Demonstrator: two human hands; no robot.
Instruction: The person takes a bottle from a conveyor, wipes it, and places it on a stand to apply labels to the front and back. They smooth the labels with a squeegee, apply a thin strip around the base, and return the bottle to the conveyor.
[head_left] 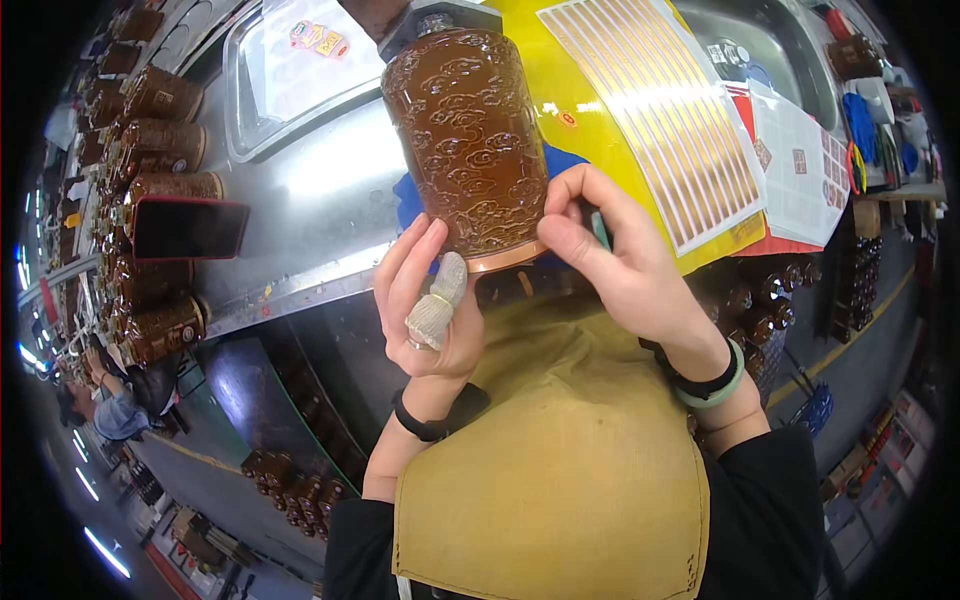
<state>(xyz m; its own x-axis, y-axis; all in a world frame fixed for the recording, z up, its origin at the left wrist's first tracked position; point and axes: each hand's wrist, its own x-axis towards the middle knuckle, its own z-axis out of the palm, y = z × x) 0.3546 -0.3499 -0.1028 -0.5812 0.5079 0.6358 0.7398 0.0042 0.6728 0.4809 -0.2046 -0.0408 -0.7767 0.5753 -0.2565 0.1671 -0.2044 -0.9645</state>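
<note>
A brown glass bottle [465, 140] with raised cloud patterns lies tilted over the bench, its neck pointing away from me. A copper-gold strip [505, 258] runs along its base edge. My left hand [430, 300] grips the base's left side, fingers along the glass and the thumb, wrapped in a grey fabric finger cover [440, 300], at the base edge. My right hand [610, 240] pinches thumb and forefinger together at the strip's right end; the strip's tip is hidden there. Something teal [600, 230] shows between the right hand's fingers, its kind unclear. Blue cloth [562, 160] lies under the bottle.
A sheet of gold strips [665, 110] lies on a yellow sheet [545, 60] at the right, beside label sheets [800, 150]. A metal tray [250, 135] is at the back left. Brown bottles [160, 145] and a phone [190, 228] stand at the left.
</note>
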